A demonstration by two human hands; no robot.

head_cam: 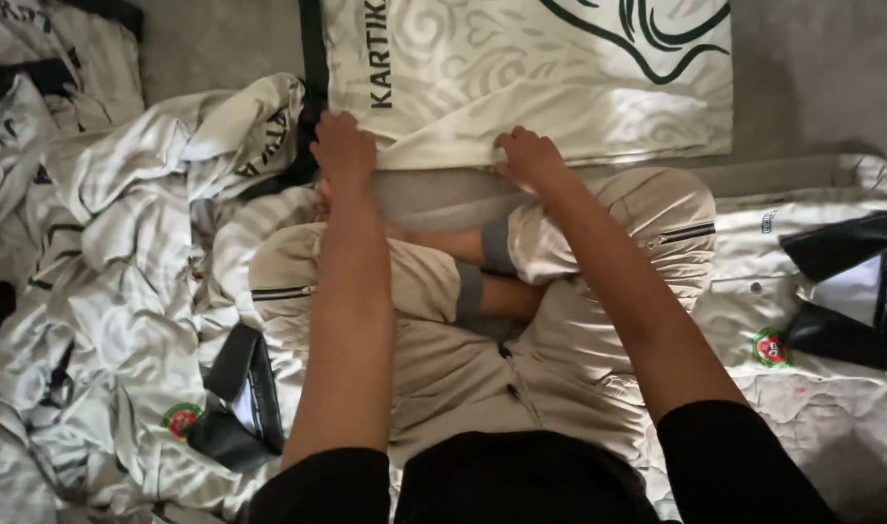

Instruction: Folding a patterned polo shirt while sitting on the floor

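Grey floor up top of frame, w/ pale satiny garments strewn everywhere. I'm looking down over crossed legs in beige trousers (560, 349), person seated mid-frame.

Both hands are on the folded cream shirt (560, 87), which lies flat in the upper centre of frame, straight ahead of the knees. Left hand (343, 147) sits at the shirt's lower-left corner, fingers curled down onto the hem beside the black strip (313, 58) along its left edge. Right hand (529, 157) is on the lower hem nr the middle, fingers bent over and gripping the cloth edge. Can't tell if the left one pinches the fabric or just presses; thumbs are hidden.

Key relation: shirt is beyond the hands, toward top of frame, long axis running left-right across the picture. Hands share the near hem, left at the corner, right partway along; the shirt's right end is unheld, so the right hand is the closer one to it.

Around it: crumpled heap of like shirts (113, 291) at left, w/ a black collar (240, 388) and a red-green badge (181, 419) at lower left. Another shirt (822, 388) is laid out at right, black lapels, same kind of badge.
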